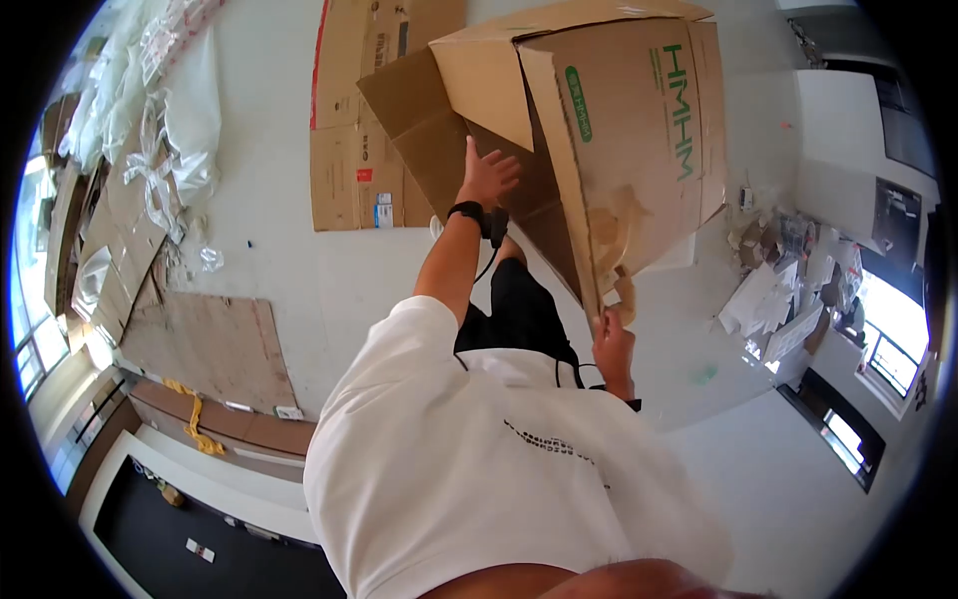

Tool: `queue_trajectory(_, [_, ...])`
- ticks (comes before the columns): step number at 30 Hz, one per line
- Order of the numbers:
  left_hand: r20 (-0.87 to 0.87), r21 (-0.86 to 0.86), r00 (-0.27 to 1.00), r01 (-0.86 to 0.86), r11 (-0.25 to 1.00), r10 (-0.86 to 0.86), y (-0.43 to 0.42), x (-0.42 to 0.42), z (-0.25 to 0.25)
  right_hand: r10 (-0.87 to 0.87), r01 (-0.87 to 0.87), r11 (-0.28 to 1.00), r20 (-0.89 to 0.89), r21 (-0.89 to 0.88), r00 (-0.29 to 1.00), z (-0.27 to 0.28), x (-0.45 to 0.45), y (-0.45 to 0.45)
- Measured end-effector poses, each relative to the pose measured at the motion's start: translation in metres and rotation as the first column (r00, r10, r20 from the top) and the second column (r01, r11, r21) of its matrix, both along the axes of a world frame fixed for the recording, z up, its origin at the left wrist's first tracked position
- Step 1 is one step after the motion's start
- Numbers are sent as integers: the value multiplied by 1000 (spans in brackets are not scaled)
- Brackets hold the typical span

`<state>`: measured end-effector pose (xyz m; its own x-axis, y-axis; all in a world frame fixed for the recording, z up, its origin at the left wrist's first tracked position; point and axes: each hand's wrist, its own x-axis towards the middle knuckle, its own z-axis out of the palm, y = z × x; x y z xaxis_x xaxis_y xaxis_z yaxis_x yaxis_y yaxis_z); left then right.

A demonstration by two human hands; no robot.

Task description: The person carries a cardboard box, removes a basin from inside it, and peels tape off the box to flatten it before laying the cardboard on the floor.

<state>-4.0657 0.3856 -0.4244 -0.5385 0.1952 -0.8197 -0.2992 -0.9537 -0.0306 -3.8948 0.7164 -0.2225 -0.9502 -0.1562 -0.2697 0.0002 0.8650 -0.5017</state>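
Observation:
A large cardboard box (pixel 639 130) with green HMHM lettering stands tilted at the upper middle, its flaps folded out. My left hand (pixel 489 175) is raised in front of the brown inner side of a flap (pixel 424 130), fingers spread and holding nothing; whether it touches the cardboard is unclear. A dark band with a small device is on that wrist. At the box's lower corner, my right hand (pixel 614 351) grips the cardboard edge, with the fingers closed round it. Loose tan tape or torn paper (pixel 624 295) hangs just above this hand.
Flattened cardboard (pixel 339 180) lies on the floor behind the flap. A brown board (pixel 215 344) lies at left, below plastic wrapping (pixel 190 120) and more cardboard. Scrap paper and debris (pixel 768 304) are piled at right. A yellow strap (pixel 195 419) hangs over a ledge at lower left.

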Motion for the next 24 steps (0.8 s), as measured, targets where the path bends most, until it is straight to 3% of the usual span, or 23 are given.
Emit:
queue_trajectory(3, [107,-12,993,-52,999,53,5,-57,17,-72,73,997,42,-22,997,-2,23,0])
queue_trajectory(4, [-14,-294,996,81,952,-89,11,-55,-14,-78,81,996,75,-40,994,-4,22,3])
queue_trajectory(5, [-83,-565,961,172,807,-263,19,-38,-71,-88,96,994,113,-61,990,-6,24,6])
queue_trajectory(6, [-132,-371,989,9,929,-62,15,-36,-69,-96,109,990,145,-85,985,-9,26,10])
queue_trajectory(7, [-120,-160,982,-167,973,148,11,-33,-65,-56,60,997,98,-47,994,-22,31,19])
queue_trajectory(8, [-89,-157,966,-254,954,242,8,-24,-20,-57,67,995,115,-79,992,-26,35,20])
queue_trajectory(9, [-80,-196,966,-257,946,246,-10,-11,-38,-56,65,995,121,-73,991,-33,35,22])
queue_trajectory(10, [-235,-768,934,-9,641,-269,-35,23,-36,-56,66,996,148,-60,987,-37,42,26])
queue_trajectory(11, [38,-996,873,-9,-94,-487,-60,57,-34,-48,56,998,179,-39,983,-40,44,30])
queue_trajectory(12, [-153,-913,943,-20,407,-297,-103,48,-31,-49,54,998,205,-18,978,-45,44,34])
queue_trajectory(13, [-191,-633,978,-187,752,82,-146,40,-29,-41,43,999,221,-5,974,-57,47,43])
queue_trajectory(15, [-166,-819,943,31,572,-288,-203,10,-5,74,-85,996,269,29,960,-84,42,56])
queue_trajectory(18, [-97,-697,925,201,689,-368,-178,-18,54,173,-203,977,318,62,932,-124,5,45])
queue_trajectory(19, [-77,-629,886,312,712,-457,-172,-14,39,152,-138,987,216,-77,964,-133,-15,35])
queue_trajectory(20, [25,-621,898,359,697,-440,-143,-7,38,110,-85,973,108,-213,988,-141,-39,21])
queue_trajectory(22, [124,-562,849,487,669,-513,-79,19,11,203,-186,972,120,-143,972,-128,-93,-26])
queue_trajectory(23, [131,-512,794,567,645,-594,-58,41,-15,273,-253,956,132,-149,953,-142,-108,-39])
queue_trajectory(24, [122,-479,751,617,624,-649,-31,52,-7,337,-316,936,141,-154,931,-158,-112,-51])
